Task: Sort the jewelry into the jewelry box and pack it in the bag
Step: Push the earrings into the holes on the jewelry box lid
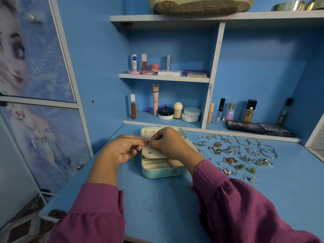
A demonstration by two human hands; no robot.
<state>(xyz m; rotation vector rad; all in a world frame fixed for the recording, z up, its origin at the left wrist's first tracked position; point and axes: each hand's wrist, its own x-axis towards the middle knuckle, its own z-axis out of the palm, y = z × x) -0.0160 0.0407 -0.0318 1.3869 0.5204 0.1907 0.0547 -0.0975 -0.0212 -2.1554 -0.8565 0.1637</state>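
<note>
Both hands, left hand (124, 149) and right hand (165, 142), pinch a tiny earring (148, 141) over the open jewelry box (158, 172) on the worktop (157, 199). A slip of the fingers could drop it among the box's compartments, I judge.

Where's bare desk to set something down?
Bare: the desk between the jewelry box front and the near edge, and the strip left of the box toward the side wall. Crowded: right of the box, loose jewelry spreads back to the palettes.
</note>
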